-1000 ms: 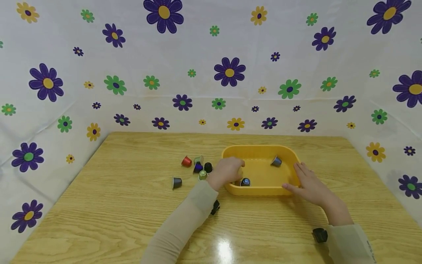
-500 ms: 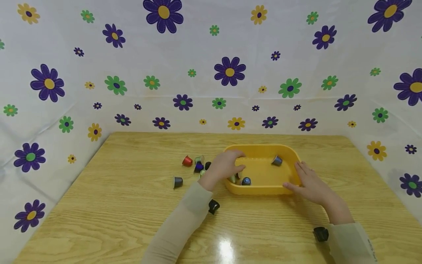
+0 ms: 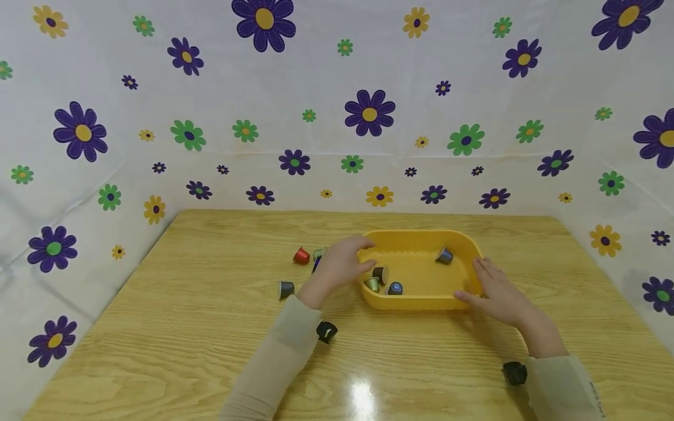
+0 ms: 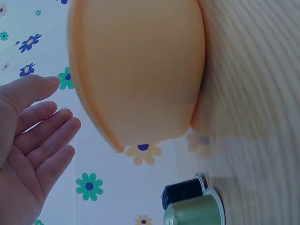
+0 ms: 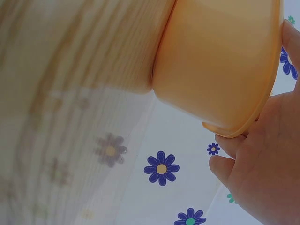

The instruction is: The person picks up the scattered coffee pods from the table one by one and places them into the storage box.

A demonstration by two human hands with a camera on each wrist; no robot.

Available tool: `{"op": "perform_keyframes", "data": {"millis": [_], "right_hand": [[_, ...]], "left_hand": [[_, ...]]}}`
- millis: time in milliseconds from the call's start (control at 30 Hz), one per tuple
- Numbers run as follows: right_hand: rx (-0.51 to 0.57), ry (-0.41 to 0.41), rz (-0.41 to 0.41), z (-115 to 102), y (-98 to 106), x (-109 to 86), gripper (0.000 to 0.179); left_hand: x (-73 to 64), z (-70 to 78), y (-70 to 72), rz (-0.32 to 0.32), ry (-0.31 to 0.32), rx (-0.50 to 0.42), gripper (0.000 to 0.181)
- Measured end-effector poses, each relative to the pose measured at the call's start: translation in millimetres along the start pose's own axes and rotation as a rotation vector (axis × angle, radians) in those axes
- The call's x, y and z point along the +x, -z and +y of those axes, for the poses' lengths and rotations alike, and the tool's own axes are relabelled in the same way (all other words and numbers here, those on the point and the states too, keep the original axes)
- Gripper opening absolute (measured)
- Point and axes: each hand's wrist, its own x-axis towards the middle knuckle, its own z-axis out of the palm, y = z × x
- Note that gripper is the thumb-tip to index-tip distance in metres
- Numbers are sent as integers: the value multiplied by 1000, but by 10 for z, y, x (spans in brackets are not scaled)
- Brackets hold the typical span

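Note:
A yellow tray (image 3: 421, 303) stands on the table with several coffee capsules in it. Near its left end lie a dark capsule (image 3: 379, 273), a gold-green capsule (image 3: 371, 285) and a blue capsule (image 3: 395, 289). A blue-grey capsule (image 3: 444, 256) leans at the far right inside. My left hand (image 3: 337, 266) hovers empty at the left rim, thumb and fingers spread apart. My right hand (image 3: 499, 297) rests against the tray's right end, its fingers along the side and its thumb at the front rim.
Left of the tray lie a red capsule (image 3: 301, 256), a grey capsule (image 3: 286, 289) and a pale green capsule (image 3: 318, 254). My left hand partly covers this group. In the left wrist view a black capsule (image 4: 183, 192) touches a green capsule (image 4: 197, 212). Flowered cloth (image 3: 316, 70) surrounds the table.
My left hand has drawn back leftward out of the tray, its fingers spreading; the dark and gold-green capsules there now show. My right hand keeps its place on the tray.

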Motion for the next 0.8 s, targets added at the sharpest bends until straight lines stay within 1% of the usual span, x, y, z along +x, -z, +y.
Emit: {"op": "perform_keyframes", "data": {"millis": [167, 400, 567, 667, 800], "right_hand": [[-5, 3, -1, 2, 0, 2, 84], [0, -6, -8, 4, -4, 1, 84], [2, 2, 2, -6, 0, -7, 85], [5, 8, 19, -11, -1, -12, 84], [9, 15, 28, -17, -10, -11, 84]], "left_hand": [[-66, -74, 67, 22, 41, -27, 35], [-161, -238, 122, 67, 36, -25, 35], [-242, -305, 163, 90, 47, -2, 34], [-277, -342, 180, 90, 59, -4, 34], [-316, -389, 191, 75, 85, -40, 34]]}}
